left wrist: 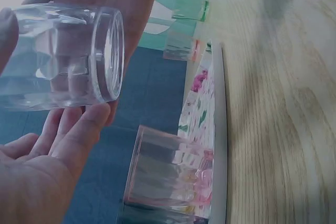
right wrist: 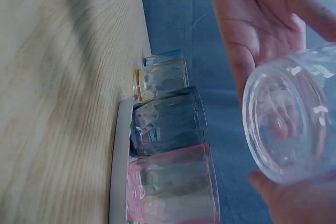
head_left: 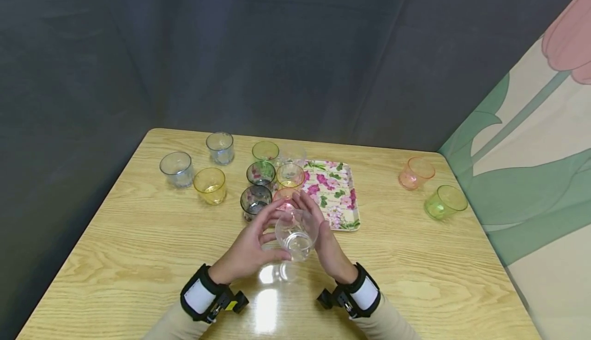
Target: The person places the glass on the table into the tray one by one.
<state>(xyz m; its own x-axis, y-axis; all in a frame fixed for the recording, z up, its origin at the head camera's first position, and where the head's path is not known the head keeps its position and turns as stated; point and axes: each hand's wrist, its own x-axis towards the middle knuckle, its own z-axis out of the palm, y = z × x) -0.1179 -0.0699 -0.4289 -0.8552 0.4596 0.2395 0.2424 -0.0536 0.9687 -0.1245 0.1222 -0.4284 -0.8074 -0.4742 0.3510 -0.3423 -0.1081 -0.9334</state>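
Observation:
Between both hands a clear glass cup [head_left: 297, 235] is held above the table, near its front middle. My left hand [head_left: 251, 245] grips its left side, thumb low and fingers spread behind. Around its right side curves my right hand [head_left: 328, 242], whose fingertips lie near the far rim. In the left wrist view, fingers touch the clear cup's base edge [left wrist: 110, 56]. Just beyond the hands, a pink cup [head_left: 285, 196], yellow cup [head_left: 290, 176], green cup [head_left: 265, 151] and two dark grey cups [head_left: 256, 201] stand grouped. Another clear cup [head_left: 293, 153] stands behind them.
A flowered tray [head_left: 339, 222] lies under the grouped cups, its right part uncovered. At the left stand two bluish cups [head_left: 177, 170] and a yellow cup [head_left: 211, 186]. On the right are a pink cup [head_left: 415, 173] and a green cup [head_left: 445, 202]. Dark cloth [head_left: 277, 47] hangs behind.

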